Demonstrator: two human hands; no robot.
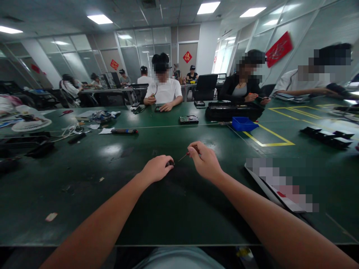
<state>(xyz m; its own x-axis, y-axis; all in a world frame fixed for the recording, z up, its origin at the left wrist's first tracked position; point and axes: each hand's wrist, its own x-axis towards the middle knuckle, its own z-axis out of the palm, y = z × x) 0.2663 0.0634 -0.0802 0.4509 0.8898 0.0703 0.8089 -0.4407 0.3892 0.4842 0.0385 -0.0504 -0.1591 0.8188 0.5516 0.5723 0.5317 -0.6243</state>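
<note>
My left hand (158,168) rests low over the green table (157,224), its fingers curled round a small dark object (169,163) whose kind I cannot make out. Just to the right, my right hand (206,160) grips a screwdriver (184,156) with a red handle and a thin metal shaft. The handle is mostly hidden by my fingers. The shaft slants down to the left, and its tip is close to the dark object, with a small gap between them.
Across the table, a person in white handles a device. A hard drive (189,119), a blue bin (244,124) and a long black casing (234,111) lie ahead. A pen-like tool (125,131) is at left. Papers (280,186) lie by my right forearm; black parts (328,136) sit beyond.
</note>
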